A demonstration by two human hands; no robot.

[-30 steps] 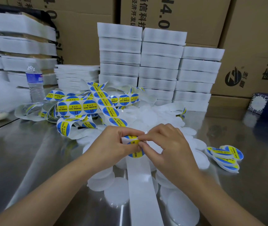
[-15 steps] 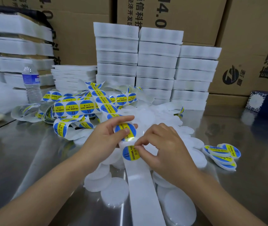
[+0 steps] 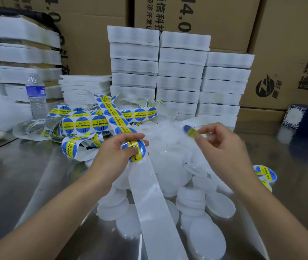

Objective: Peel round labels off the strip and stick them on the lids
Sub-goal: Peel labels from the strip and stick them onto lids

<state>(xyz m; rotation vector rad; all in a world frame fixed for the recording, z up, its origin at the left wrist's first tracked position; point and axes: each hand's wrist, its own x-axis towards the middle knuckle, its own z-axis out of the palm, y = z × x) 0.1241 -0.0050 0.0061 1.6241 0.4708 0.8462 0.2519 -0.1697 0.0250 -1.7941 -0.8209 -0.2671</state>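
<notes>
Right hand (image 3: 222,147) pinches peeled label (image 3: 191,131) | left hand (image 3: 111,156) grips strip (image 3: 149,194) | step: label off, not yet stuck | next: centre it on a bare lid (image 3: 219,207)

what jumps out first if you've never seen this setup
The blue and yellow label strip lies tangled at centre left, running to the left hand that grips it. The right hand pinches one peeled label above a pile of white lids; tall white stacks rise behind.

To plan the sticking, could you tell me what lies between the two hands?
Head view: a heap of unlabelled white lids lies between the left hand and the right hand.
</notes>
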